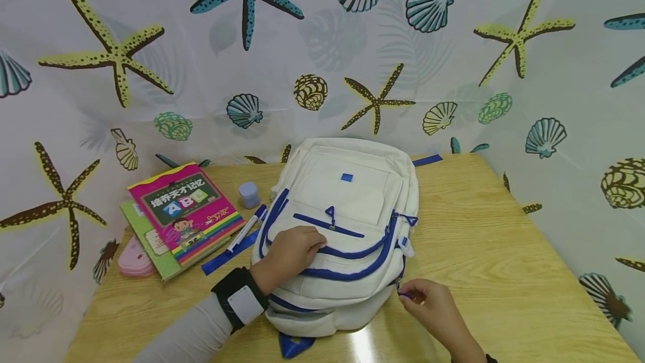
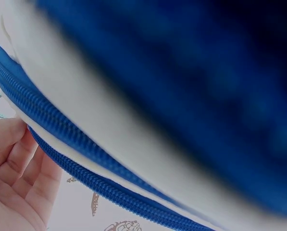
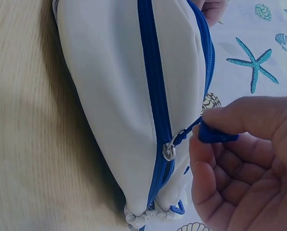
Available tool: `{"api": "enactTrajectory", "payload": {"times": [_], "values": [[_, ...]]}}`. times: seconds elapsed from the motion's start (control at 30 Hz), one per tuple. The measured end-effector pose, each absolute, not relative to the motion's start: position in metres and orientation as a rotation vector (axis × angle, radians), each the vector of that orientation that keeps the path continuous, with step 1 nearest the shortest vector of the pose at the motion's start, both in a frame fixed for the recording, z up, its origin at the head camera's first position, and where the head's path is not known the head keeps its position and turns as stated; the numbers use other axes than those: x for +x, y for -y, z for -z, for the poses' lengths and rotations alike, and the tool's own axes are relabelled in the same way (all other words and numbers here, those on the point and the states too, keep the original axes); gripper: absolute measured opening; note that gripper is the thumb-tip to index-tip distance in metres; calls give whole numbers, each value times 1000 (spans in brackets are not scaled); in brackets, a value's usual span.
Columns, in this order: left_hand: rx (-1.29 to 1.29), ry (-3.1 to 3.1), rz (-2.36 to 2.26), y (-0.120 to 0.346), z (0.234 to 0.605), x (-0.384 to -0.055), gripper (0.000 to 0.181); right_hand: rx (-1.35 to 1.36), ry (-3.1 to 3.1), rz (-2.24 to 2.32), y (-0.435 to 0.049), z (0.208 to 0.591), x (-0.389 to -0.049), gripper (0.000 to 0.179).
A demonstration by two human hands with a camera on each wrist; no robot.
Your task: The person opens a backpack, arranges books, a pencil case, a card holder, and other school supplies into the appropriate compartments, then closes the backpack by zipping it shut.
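Observation:
A white backpack [image 1: 342, 195] with blue zippers lies front side up on the wooden table. My left hand [image 1: 294, 248] is on its front, thumb and fingers pinching the fabric edge along a curved blue zipper; in the left wrist view the left hand [image 2: 20, 173] shows at that edge. At the bag's lower right side, my right hand [image 1: 433, 304] pinches a blue zipper pull [image 3: 215, 134] between thumb and forefinger. The pull's cord runs taut to a silver zipper slider [image 3: 168, 151] on the side zipper [image 3: 153, 72], whose teeth appear closed above the slider.
Left of the backpack lie a pink ABC book [image 1: 188, 212] on a green book [image 1: 156, 245], a pink case [image 1: 135, 257], a marker [image 1: 247, 231] and a small lavender container [image 1: 249, 195]. A blue strap [image 1: 229, 254] sticks out by the bag. A patterned cloth [image 1: 322, 60] hangs behind.

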State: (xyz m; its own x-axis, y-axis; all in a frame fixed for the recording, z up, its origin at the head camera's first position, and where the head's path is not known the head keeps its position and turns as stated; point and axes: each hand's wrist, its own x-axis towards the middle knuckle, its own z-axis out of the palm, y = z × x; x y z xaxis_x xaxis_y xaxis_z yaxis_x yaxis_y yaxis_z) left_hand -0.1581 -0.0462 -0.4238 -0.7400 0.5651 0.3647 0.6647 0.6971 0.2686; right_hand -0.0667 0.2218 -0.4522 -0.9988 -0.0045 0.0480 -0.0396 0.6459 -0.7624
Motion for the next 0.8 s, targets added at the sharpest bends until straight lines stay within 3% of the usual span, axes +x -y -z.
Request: {"api": "enactTrajectory", "payload": {"times": [0.4,0.8], "values": [[-990,2687,588,47,422,-157,10,352,2727,-1333,-216,457,-66,8],[-996,2647,573,47,425,-157,9,484,2766,-1397,-207,452,-68,5]]}}
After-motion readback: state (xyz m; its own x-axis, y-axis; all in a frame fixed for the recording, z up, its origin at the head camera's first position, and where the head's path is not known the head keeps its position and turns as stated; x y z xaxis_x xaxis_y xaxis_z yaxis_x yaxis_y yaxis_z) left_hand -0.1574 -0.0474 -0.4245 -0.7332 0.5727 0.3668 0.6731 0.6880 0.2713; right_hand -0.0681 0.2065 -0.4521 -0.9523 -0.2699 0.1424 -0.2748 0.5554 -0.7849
